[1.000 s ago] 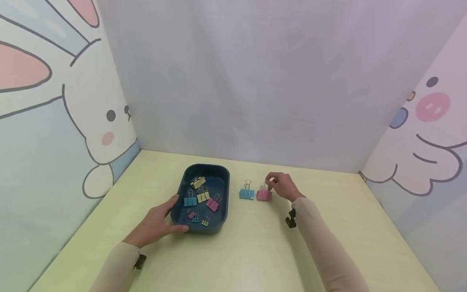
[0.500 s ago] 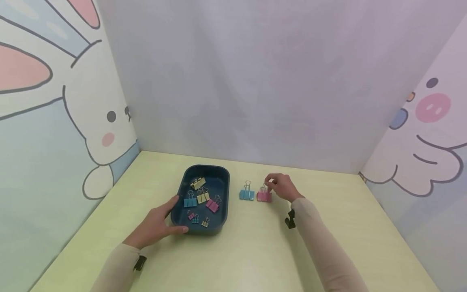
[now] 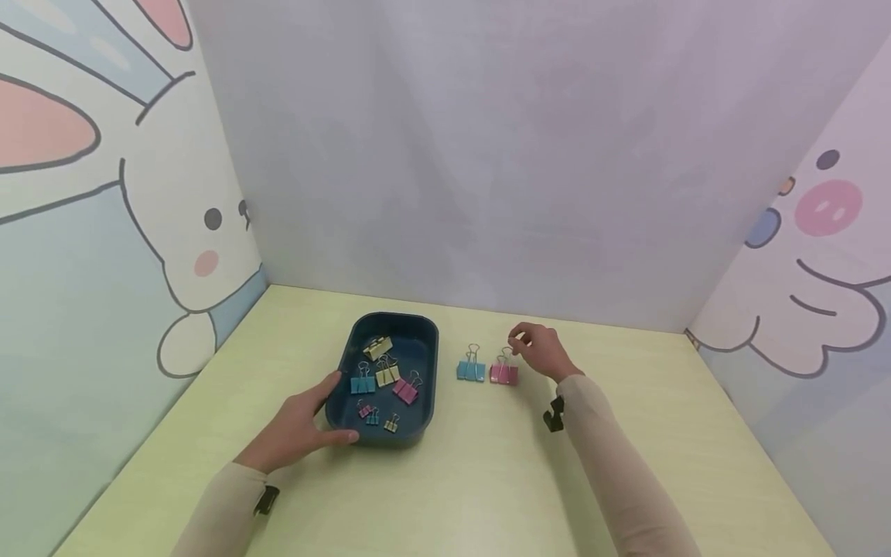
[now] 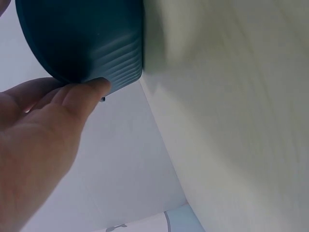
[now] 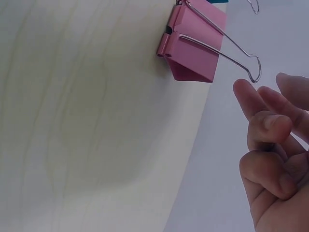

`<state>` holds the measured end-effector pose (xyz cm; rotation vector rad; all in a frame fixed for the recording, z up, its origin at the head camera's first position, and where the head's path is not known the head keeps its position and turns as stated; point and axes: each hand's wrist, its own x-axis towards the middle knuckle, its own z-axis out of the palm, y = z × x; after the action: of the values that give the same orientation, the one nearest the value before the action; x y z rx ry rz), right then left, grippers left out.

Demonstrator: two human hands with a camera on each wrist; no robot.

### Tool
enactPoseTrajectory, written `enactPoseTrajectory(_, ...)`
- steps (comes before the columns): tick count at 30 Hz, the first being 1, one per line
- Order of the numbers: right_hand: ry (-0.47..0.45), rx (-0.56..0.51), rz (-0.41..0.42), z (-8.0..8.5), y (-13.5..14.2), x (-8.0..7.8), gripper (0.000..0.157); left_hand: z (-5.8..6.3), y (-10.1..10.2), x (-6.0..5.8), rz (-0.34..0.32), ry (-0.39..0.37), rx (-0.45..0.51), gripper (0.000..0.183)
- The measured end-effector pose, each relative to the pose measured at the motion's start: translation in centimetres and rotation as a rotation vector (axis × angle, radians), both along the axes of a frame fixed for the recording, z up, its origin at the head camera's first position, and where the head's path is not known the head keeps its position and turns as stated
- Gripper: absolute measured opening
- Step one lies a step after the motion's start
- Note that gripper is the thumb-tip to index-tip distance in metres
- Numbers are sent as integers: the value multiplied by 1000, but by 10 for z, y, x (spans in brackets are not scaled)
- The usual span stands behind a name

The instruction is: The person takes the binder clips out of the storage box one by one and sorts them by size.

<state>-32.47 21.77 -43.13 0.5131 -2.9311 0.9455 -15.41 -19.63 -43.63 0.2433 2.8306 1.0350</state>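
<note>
My left hand (image 3: 295, 425) holds the left near corner of a dark blue tray (image 3: 429, 402), its thumb on the near side and its fingers at the left side. In the left wrist view the fingers (image 4: 84, 99) meet the tray's wall (image 4: 116, 63). Inside lie several binder clips, such as a blue one (image 3: 363, 385) and a gold one (image 3: 378, 348). My right hand (image 3: 545, 352) hovers just above a large pink binder clip (image 3: 504, 374) standing on the table. The right wrist view shows loosely curled fingers (image 5: 248, 96), apart from the clip's wire handle (image 5: 217, 50).
Left of the pink clip, between it and the tray, stands a large blue binder clip (image 3: 470, 371). The pale yellow table (image 3: 480, 480) ends at a grey back wall (image 3: 473, 170). Cartoon-printed panels flank both sides.
My right hand has let go of the pink binder clip's handle and lifted slightly up and away. The clip stays standing beside the blue one. The left hand and tray have not moved.
</note>
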Motion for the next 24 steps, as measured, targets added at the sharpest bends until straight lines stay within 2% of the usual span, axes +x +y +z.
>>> enactPoseTrajectory(4, 43, 18, -19, 3, -2, 0, 22, -1, 0, -1, -4, 0, 2, 113)
enactPoseTrajectory(12, 48, 6, -20, 11, -17, 5, 27, -2, 0, -2, -11, 7, 4, 113)
enactPoseTrajectory(17, 56, -12, 29, 20, -37, 9, 25, -3, -1, -2, -19, 7, 5, 113)
enactPoseTrajectory(24, 60, -8, 151, 29, -81, 9, 24, -2, -1, -4, -4, -6, -9, 113)
